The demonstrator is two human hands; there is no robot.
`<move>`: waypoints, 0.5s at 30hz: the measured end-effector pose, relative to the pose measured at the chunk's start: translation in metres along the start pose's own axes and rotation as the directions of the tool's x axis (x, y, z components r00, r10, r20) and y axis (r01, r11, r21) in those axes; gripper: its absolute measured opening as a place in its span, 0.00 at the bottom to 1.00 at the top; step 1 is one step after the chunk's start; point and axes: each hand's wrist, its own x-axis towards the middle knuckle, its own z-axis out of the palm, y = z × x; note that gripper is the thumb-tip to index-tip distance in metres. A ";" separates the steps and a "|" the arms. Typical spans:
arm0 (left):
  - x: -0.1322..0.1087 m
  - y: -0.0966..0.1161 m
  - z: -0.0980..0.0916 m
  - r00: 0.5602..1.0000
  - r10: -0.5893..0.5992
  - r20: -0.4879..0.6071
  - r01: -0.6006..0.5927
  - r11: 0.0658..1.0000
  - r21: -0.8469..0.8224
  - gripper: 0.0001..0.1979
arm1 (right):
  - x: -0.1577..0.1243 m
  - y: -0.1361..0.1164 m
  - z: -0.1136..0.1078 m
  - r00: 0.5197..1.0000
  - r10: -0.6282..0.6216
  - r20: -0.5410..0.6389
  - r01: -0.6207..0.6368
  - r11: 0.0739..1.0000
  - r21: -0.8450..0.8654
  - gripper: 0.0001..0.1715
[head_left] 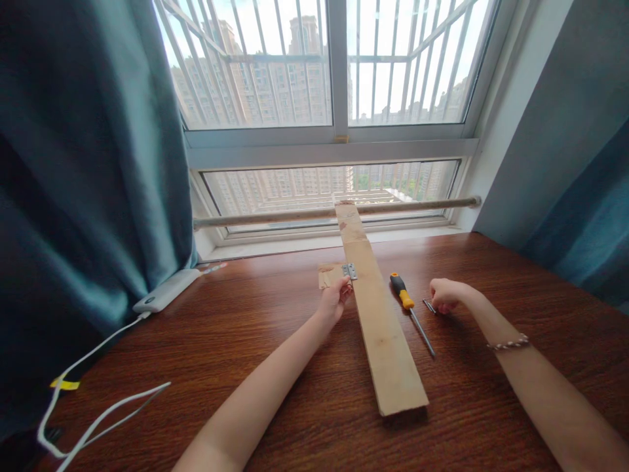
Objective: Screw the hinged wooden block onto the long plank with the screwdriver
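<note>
A long wooden plank (381, 321) lies on the brown table (275, 341), its far end propped on a rod (275, 216) by the window. A small metal hinge (349, 271) joins the plank to a short wood piece (328, 274) on its left. My left hand (335, 300) rests on that short piece just below the hinge, fingers curled against it. Right of the plank lies a screwdriver (410, 311) with a yellow and black handle. My right hand (445, 295) is closed over a small metal piece (429, 305) on the table, which looks like another hinge.
A white power bank (166, 290) with a white cable (93, 400) sits at the left by a teal curtain (83, 170). A barred window (329, 65) fills the back. Another curtain (584, 223) hangs at the right.
</note>
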 end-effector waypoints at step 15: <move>-0.004 0.001 0.002 1.000 -0.024 -0.012 0.023 0.999 -0.030 0.04 | 0.019 0.007 0.010 0.996 0.076 0.049 -0.077 0.997 0.031 0.02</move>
